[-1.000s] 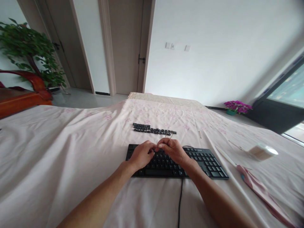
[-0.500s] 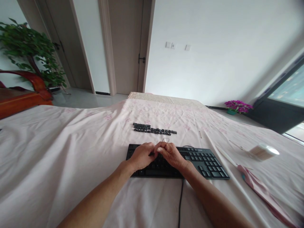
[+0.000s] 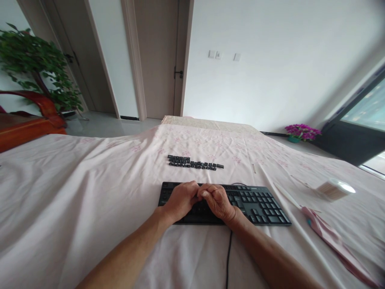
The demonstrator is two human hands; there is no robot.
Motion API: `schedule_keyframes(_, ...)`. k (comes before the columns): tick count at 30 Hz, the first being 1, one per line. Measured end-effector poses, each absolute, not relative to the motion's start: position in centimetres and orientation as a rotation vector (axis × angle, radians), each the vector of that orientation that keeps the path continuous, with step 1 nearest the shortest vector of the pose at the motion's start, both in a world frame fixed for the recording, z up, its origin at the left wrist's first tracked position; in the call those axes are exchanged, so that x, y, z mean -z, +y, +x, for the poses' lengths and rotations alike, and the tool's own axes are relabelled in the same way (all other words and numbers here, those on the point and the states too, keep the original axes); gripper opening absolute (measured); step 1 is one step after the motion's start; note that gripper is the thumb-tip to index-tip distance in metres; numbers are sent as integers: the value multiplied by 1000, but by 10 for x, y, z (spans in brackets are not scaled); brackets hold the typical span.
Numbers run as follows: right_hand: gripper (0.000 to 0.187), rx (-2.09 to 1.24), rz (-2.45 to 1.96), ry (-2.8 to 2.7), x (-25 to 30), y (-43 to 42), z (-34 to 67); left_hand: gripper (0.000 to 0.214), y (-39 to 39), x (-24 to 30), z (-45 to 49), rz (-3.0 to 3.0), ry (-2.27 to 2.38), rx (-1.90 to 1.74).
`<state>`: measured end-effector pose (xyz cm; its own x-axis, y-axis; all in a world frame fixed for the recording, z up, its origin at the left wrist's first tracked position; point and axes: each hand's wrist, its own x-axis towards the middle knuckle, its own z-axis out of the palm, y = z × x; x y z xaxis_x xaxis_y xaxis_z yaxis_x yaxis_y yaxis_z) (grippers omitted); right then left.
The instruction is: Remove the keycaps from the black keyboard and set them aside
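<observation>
my bare left hand (image 3: 180, 200) and bare right hand (image 3: 217, 202) touch at their curled fingers (image 3: 212, 187), backs turned up, my right thumb (image 3: 205, 194) pointing left; my bare left forearm (image 3: 129, 249) and bare right forearm (image 3: 264, 249) slant in from the near side.

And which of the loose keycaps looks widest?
The rightmost loose keycap: it looks like a long bar, clearly wider than the other loose keycaps.

Looks like a home, judging by a wooden armrest (image 3: 45, 106), leafy houseplant (image 3: 31, 52), interior door (image 3: 155, 56), floral cloth (image 3: 129, 160) and potted magenta flowers (image 3: 303, 131).
</observation>
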<state>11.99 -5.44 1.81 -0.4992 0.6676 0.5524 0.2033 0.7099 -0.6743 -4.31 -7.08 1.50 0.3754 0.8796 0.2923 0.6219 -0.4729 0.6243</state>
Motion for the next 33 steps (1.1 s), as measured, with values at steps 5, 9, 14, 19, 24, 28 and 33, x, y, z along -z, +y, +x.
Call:
schedule_keyframes(5, 33, -688, -697, -1958, -20, -56, 119, 21, -71, -14, -43, 2173, 1193, -906)
schedule_keyframes(9, 31, -646, -674, -1956, -20, -55, 119, 9, -67, -13, -44, 2150, 1166, -950)
schedule_keyframes(14, 25, -374, -799, -2037, -27, -59, 124, 24, -64, -12, -45, 1956, 1151, -1031)
schedule_keyframes(19, 24, -103, -807, -2084, -27, -59, 127, 35, -60, -5, -45, 1711, 1140, -1120)
schedule_keyframes(24, 29, -25, -812, -2265, -26, -57, 123, 35, -55, -1, -47, 1570, 1075, -1180)
schedule_keyframes(28, 23, 65, -996, -2299, -31, -57, 119, 35, -56, -4, -49, 1468, 1053, -1250)
schedule_keyframes(33, 17, 74, -1155, -2285, -28, -54, 118, 35, -57, -7, -50, 1424, 1036, -1296)
